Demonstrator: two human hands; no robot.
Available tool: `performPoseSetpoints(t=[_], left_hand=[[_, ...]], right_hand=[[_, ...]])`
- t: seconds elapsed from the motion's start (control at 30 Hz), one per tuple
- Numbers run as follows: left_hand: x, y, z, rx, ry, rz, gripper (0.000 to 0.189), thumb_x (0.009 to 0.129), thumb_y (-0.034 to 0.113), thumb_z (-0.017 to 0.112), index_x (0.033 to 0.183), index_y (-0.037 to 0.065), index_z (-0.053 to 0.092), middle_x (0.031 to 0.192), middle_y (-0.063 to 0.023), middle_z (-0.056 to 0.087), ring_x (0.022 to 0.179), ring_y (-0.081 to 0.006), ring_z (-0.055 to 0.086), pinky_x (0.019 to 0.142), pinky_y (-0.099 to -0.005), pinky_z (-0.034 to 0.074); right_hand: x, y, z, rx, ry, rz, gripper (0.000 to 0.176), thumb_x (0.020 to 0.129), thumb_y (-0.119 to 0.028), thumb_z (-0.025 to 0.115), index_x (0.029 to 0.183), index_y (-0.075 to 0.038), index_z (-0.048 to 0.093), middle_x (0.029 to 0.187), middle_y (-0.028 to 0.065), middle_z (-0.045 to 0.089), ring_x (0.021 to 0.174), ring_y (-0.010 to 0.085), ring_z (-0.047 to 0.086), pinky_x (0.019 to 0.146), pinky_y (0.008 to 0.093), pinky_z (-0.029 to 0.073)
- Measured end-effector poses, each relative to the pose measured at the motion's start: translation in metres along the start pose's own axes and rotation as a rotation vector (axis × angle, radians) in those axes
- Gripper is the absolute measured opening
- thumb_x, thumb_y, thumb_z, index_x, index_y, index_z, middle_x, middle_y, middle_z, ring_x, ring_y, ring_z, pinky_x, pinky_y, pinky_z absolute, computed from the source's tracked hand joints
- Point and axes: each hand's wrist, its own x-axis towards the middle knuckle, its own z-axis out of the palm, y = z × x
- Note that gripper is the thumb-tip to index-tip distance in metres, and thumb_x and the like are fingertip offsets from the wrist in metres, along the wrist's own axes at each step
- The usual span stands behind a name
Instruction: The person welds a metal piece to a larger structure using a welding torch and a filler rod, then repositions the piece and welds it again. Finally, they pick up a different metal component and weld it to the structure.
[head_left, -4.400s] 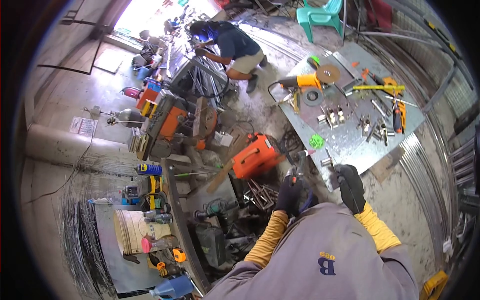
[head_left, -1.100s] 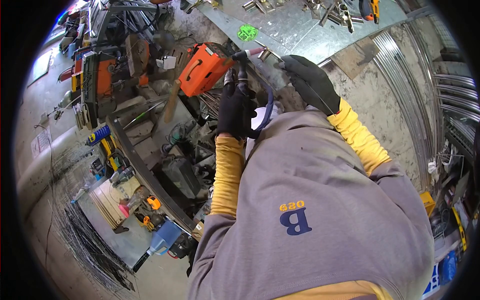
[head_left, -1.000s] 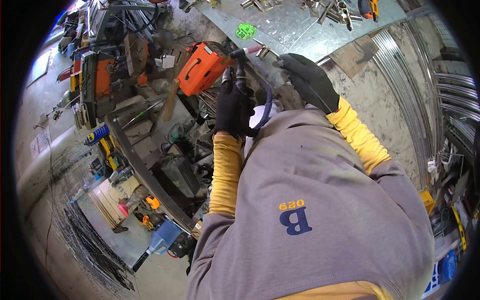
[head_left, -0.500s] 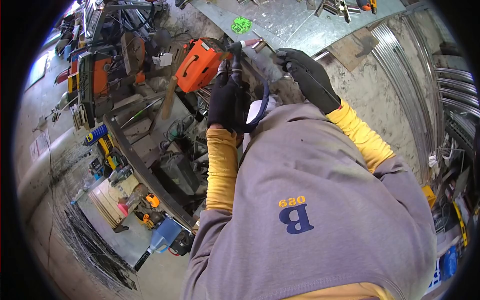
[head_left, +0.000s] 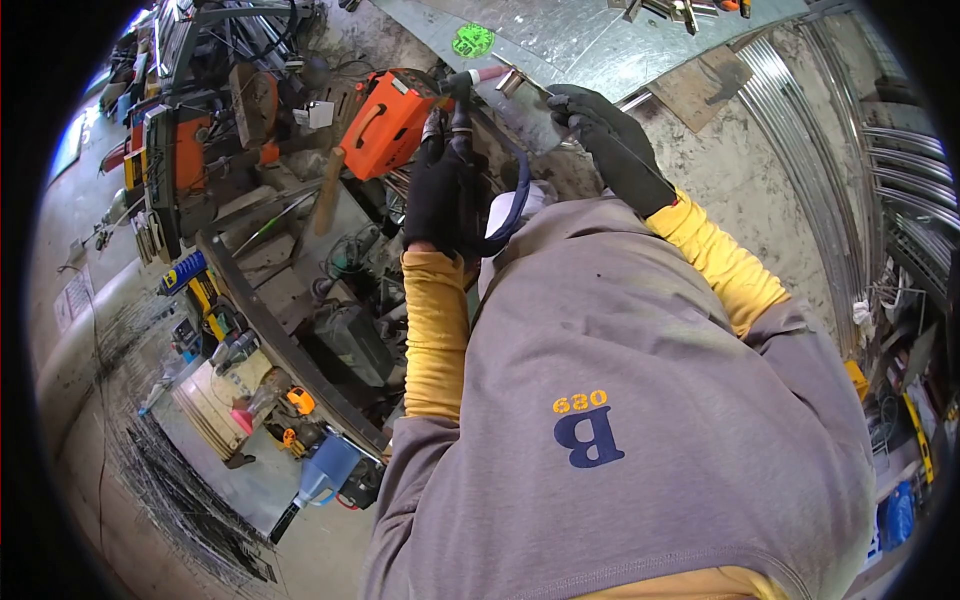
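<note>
In the head view, my left hand (head_left: 437,195) wears a black glove and is closed round the handle of a TIG welding torch (head_left: 461,112). The torch's pink cup points right, close to a small shiny metal piece (head_left: 509,82) at the sheet metal's edge. A dark blue cable (head_left: 521,190) loops down from the torch beside that hand. My right hand (head_left: 608,138), also black-gloved, pinches a thin filler rod (head_left: 532,86). The rod's far end reaches up toward the metal piece; its exact contact cannot be made out.
An orange welding machine (head_left: 388,122) stands left of the torch. The sheet-metal table top (head_left: 600,45) bears a green round sticker (head_left: 473,40) and metal offcuts. Bent metal strips (head_left: 800,150) lie at right. A tool-filled frame (head_left: 290,330) and a blue jug (head_left: 328,468) are at left.
The whole view has shifted slightly, so things appear a little further left and up. Both hands keep their grips, and the torch and rod hold nearly the same position against the metal piece.
</note>
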Motion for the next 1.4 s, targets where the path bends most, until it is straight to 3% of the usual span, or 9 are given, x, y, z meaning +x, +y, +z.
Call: performPoseSetpoints(t=[0.13,0.23,0.4,0.53,0.9,1.4], left_hand=[[0.006,-0.002,-0.006,0.001,-0.025,-0.001,0.056,0.112,0.019,0.061,0.166,0.017,0.044,0.089,-0.0043,0.066,0.064,-0.014,0.06,0.056,-0.03,0.052],[0.004,-0.001,-0.004,0.075,0.01,0.003,0.056,0.112,0.019,0.061,0.166,0.017,0.045,0.09,-0.0052,0.067,0.065,-0.0148,0.061,0.057,-0.0303,0.052],[0.005,-0.006,-0.011,0.018,-0.026,-0.011,0.06,0.111,0.017,0.061,0.168,0.018,0.043,0.091,-0.0066,0.067,0.066,-0.0157,0.062,0.058,-0.0308,0.053],[0.003,-0.007,-0.008,-0.028,-0.024,-0.008,0.063,0.111,0.014,0.061,0.171,0.019,0.04,0.091,-0.007,0.067,0.066,-0.016,0.062,0.059,-0.0304,0.053],[0.001,-0.004,-0.004,0.037,0.007,0.0,0.059,0.112,0.017,0.06,0.169,0.018,0.043,0.09,-0.005,0.068,0.065,-0.0134,0.061,0.056,-0.0297,0.052],[0.006,-0.002,-0.005,0.147,0.013,0.06,0.065,0.111,0.018,0.063,0.171,0.014,0.04,0.093,-0.0014,0.066,0.066,-0.0106,0.059,0.057,-0.0281,0.049]], right_hand=[[0.001,0.002,0.003,0.002,0.012,-0.029,0.049,0.108,-0.009,0.053,0.156,0.001,0.059,0.147,0.0083,0.069,0.13,0.0159,0.065,0.119,0.0324,0.046],[0.004,0.009,0.002,-0.044,0.049,-0.012,0.04,0.113,-0.018,0.056,0.148,-0.002,0.066,0.143,0.0058,0.07,0.124,0.0116,0.064,0.11,0.0273,0.05],[0.006,0.0,0.002,0.348,0.111,0.076,0.04,0.114,-0.019,0.057,0.147,0.003,0.065,0.143,0.0097,0.07,0.129,0.0161,0.067,0.116,0.0315,0.051],[0.007,0.006,0.002,0.324,0.092,0.043,0.04,0.114,-0.02,0.059,0.146,0.004,0.066,0.142,0.0112,0.07,0.131,0.0188,0.067,0.119,0.0342,0.05],[0.004,0.014,0.002,0.217,0.082,-0.003,0.04,0.115,-0.025,0.062,0.147,-0.001,0.068,0.142,0.0072,0.073,0.13,0.0147,0.065,0.116,0.0312,0.049],[0.005,0.018,0.005,0.109,0.106,-0.042,0.04,0.111,-0.021,0.058,0.144,-0.001,0.069,0.143,0.0092,0.073,0.13,0.0164,0.065,0.114,0.0323,0.049]])
